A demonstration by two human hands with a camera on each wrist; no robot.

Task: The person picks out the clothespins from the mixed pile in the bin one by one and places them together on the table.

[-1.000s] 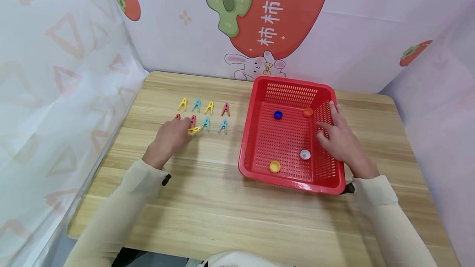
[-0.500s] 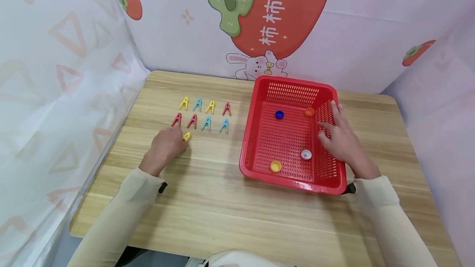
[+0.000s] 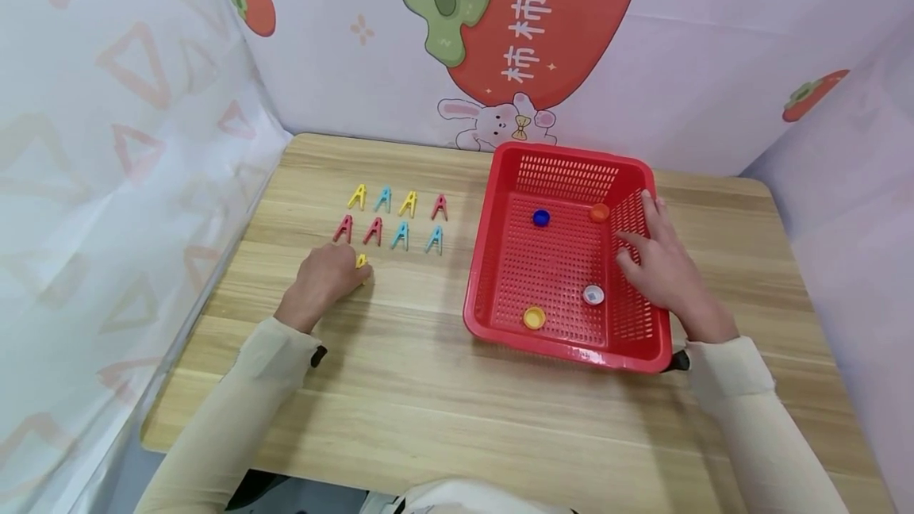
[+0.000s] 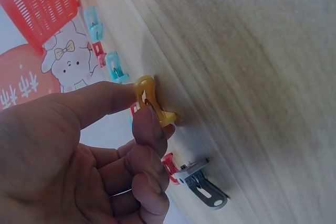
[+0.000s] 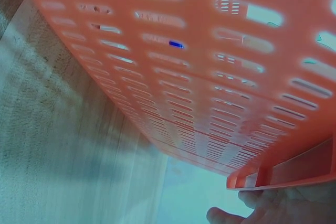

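Observation:
In the left wrist view my left hand (image 4: 100, 135) pinches a yellow clothespin (image 4: 148, 98) between thumb and index finger, close over the table. Seen from the head, that left hand (image 3: 324, 276) is just in front of two rows of clothespins, among them a red clothespin (image 3: 343, 228) and a blue one (image 3: 401, 235). A dark grey clip (image 4: 206, 188) beyond the fingers is hidden in the head view. My right hand (image 3: 667, 276) rests on the right rim of a red plastic basket (image 3: 550, 351), fingers extended and spread, some inside the wall.
Inside the basket lie a blue cap (image 3: 541, 218), an orange cap (image 3: 599, 213), a white cap (image 3: 593, 294) and a yellow cap (image 3: 534, 318). The wooden table (image 3: 428, 411) meets a printed backdrop (image 3: 343, 62) along its far edge.
My left hand has drawn back toward me and left from the clothespin rows with the yellow clothespin, which has turned more upright. The right hand stays on the basket.

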